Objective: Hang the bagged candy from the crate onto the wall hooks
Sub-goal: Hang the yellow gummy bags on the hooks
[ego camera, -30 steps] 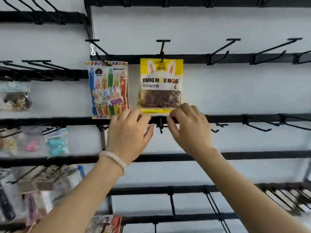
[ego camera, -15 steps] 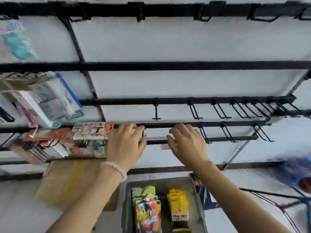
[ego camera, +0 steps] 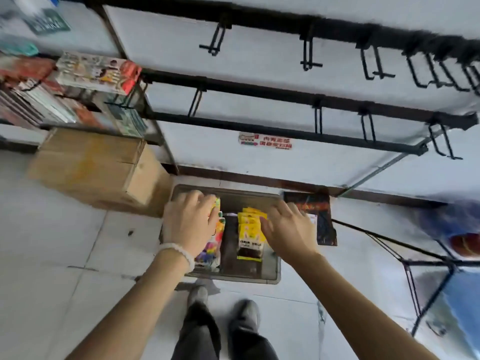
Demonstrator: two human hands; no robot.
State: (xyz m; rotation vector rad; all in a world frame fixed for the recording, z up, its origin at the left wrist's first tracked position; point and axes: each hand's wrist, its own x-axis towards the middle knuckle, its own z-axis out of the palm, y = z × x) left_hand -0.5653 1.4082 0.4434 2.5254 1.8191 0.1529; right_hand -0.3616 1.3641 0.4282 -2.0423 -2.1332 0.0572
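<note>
Both hands have dropped from the hooks: left hand (ego camera: 191, 224) and right hand (ego camera: 288, 231), fingers relaxed and empty, over yellow candy bags (ego camera: 250, 236) inside the grey plastic crate (ego camera: 270, 278), next pick beginning

Your crate (ego camera: 270, 266) sits on the floor against the wall, below the wall hooks (ego camera: 309, 58), with a cardboard box (ego camera: 98, 167) just to its left. In it, two rows of candy bags (ego camera: 249, 237) lie side by side. Your left hand (ego camera: 191, 224) is over the left row, your right hand (ego camera: 288, 231) beside the right row.
</note>
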